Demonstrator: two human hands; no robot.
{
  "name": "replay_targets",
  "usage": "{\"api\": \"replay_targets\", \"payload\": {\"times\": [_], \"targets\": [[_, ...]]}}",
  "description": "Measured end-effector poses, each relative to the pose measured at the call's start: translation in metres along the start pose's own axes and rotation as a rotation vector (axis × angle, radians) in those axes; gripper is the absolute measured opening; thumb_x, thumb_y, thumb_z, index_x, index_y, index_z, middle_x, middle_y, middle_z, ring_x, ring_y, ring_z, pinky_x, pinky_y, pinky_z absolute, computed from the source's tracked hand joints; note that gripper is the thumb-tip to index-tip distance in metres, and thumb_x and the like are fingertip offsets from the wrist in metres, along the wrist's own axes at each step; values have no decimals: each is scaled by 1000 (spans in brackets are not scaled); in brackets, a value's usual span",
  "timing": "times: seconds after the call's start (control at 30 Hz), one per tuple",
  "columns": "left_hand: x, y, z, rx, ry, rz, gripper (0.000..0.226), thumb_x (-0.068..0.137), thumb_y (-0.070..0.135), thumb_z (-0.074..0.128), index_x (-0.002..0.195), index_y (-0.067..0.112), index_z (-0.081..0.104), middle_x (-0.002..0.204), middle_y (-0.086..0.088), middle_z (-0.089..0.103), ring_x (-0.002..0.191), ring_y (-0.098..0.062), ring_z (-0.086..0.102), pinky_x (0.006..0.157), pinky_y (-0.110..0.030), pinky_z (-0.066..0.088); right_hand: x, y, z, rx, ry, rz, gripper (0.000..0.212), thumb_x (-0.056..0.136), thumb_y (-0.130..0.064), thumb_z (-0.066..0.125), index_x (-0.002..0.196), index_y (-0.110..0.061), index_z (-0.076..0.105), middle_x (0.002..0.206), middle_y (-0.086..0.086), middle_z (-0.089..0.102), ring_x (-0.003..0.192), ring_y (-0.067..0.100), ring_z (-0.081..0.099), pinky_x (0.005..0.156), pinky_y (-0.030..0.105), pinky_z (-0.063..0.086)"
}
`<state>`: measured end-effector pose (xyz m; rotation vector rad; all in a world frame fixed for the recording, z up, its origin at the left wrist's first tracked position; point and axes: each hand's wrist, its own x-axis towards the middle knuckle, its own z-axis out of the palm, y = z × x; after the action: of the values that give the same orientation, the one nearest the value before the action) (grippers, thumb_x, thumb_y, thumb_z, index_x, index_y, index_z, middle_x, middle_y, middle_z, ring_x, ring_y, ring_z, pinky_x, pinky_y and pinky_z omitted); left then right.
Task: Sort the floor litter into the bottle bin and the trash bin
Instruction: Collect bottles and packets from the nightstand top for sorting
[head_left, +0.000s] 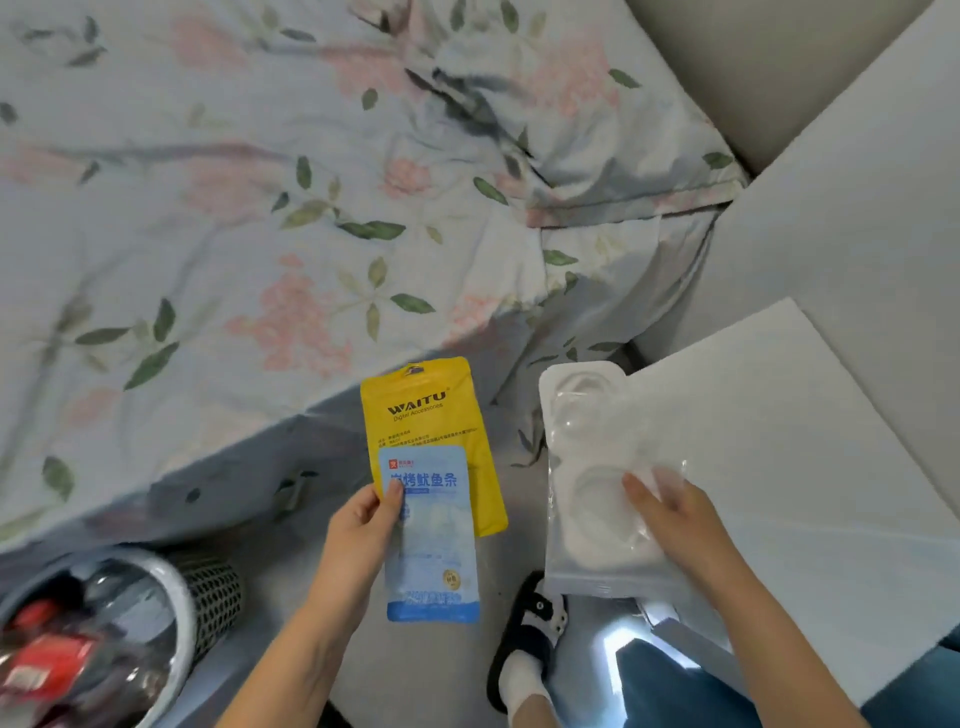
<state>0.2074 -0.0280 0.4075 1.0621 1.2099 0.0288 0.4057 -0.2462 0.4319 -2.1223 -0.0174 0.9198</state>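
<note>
**Bedroom floor, both hands full of wrappers, bin at lower left**

Grey floor (291, 525) beside a bed with a floral sheet (208, 208); white boards (810, 426) lean at the right.

Progress: partway, as a judgement. Three pieces of litter are off the floor and in hand, none of them binned yet. A mesh bin (208, 592) at lower left already holds what look like clear bottles with red labels, blurred, so likely the bottle bin. No second bin is in view. No loose litter shows on the visible floor; whatever lies outside the view cannot be told.

Litter relative to hands:
- Yellow pouch (431, 410) and blue snack packet (431, 535) are stacked, blue in front, both pinched at their left edge by the left hand (358, 530), thumb on the blue face, fingers behind.
- Clear plastic bag (592, 483) with a white moulded tray inside is held by the right hand (670, 514), fingers over its right side, bag upright above a slipper (530, 639).

All three are flat packaging, not bottles, so likely bound for the trash bin. The mesh bin sits below and left of the left hand, near but apart.
</note>
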Motion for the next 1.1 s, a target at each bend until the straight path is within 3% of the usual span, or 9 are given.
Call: {"api": "replay_targets", "payload": {"times": [0.2, 0.3, 0.43, 0.53, 0.63, 0.73, 0.83, 0.93, 1.1], "targets": [[-28, -18, -160, -185, 205, 21, 28, 94, 34, 53, 99, 11, 68, 99, -5, 76, 97, -28, 70, 90, -48, 53, -39, -79, 149, -191, -234, -187, 11, 91, -33, 59, 99, -36, 66, 90, -17, 71, 84, -2, 67, 72, 14, 50], [-59, -27, -240, -326, 273, 2, 27, 95, 31, 51, 101, 10, 67, 98, -6, 76, 95, -29, 70, 87, -48, 54, -72, -119, 223, -222, -276, -243, 5, 89, -32, 62, 89, -32, 67, 87, -11, 71, 83, 10, 68, 70, 24, 51], [-109, -34, -337, -483, 349, -4, 28, 96, 29, 48, 108, 11, 66, 102, -8, 75, 93, -26, 71, 80, -41, 57, -124, -157, 324, -275, -368, -318, 17, 86, -37, 65, 95, -24, 68, 93, -6, 72, 89, 14, 67, 80, 37, 55], [-135, -46, -394, -537, 398, -21, 39, 85, 42, 56, 105, 12, 70, 103, -12, 74, 98, -32, 69, 90, -51, 52, -166, -174, 397, -288, -457, -419, 16, 86, -31, 67, 98, -22, 65, 93, -11, 69, 91, 9, 65, 74, 21, 49], [-150, -57, -434, -489, 482, 27, 61, 67, 65, 58, 84, 7, 65, 96, -26, 67, 87, -28, 65, 83, -43, 48, -205, -183, 459, -266, -507, -514, 47, 83, -20, 71, 118, -28, 42, 95, -18, 60, 89, 0, 62, 67, 10, 44], [-157, -65, -460, -473, 559, 102, 86, 61, 80, 59, 83, -3, 62, 88, -30, 64, 77, -28, 58, 73, -40, 42, -231, -178, 504, -262, -628, -594, 77, 86, -15, 68, 123, -56, 14, 81, -14, 63, 72, -2, 65, 66, 13, 47], [-161, -71, -469, -481, 624, 151, 79, 69, 74, 58, 75, -4, 55, 78, -14, 59, 70, -24, 51, 66, -38, 38, -250, -172, 529, -386, -758, -691, 48, 94, -18, 55, 108, -62, 41, 70, 1, 67, 60, 5, 60, 64, 27, 50], [-163, -72, -470, -465, 723, 130, 48, 84, 51, 58, 56, 13, 47, 62, -8, 47, 60, -18, 41, 60, -33, 32, -263, -167, 542, -377, -865, -611, 35, 96, -9, 48, 96, -38, 70, 95, -5, 72, 92, 14, 66, 81, 38, 54], [-166, -79, -472, -376, 837, 103, 54, 89, 40, 59, 66, -9, 56, 53, -3, 45, 50, -7, 37, 50, -19, 28, -277, -180, 547, -207, -1049, -234, 39, 89, -44, 46, 101, -19, 73, 105, 4, 73, 101, 24, 68, 86, 34, 53]]}}
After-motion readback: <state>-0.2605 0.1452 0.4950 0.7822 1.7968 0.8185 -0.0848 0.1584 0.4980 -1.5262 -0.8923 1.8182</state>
